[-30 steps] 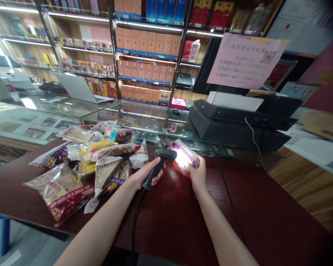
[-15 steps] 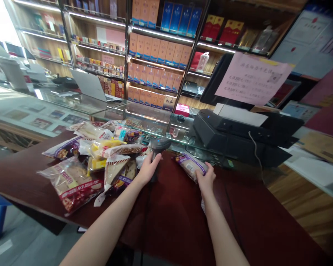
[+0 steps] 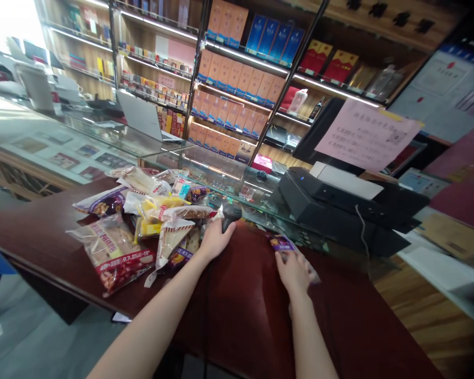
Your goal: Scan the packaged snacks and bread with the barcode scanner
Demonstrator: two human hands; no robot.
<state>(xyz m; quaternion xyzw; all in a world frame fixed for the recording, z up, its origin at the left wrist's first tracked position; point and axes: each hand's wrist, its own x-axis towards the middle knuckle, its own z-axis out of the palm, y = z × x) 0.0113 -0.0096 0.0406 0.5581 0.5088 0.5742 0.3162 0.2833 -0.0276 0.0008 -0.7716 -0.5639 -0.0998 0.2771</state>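
Note:
My left hand [image 3: 214,240] is closed round the handle of a black barcode scanner [image 3: 229,215], held low on the dark red counter [image 3: 240,310] beside a pile of wrapped snacks. My right hand [image 3: 293,270] lies on a purple-and-clear snack packet [image 3: 283,244], pressing it flat on the counter to the right of the scanner. The scanner's black cable runs back along my left arm.
Several bagged breads and pastries [image 3: 142,221] are heaped on the counter's left. A black cash register [image 3: 339,210] with a pink notice [image 3: 367,137] stands behind on the glass case [image 3: 205,163]. Shelves of boxed goods [image 3: 229,79] fill the back wall. A laptop [image 3: 142,116] sits far left.
My right hand has brought the purple packet down from in front of the scanner onto the counter to the right. My left hand has lowered the scanner toward the snack pile.

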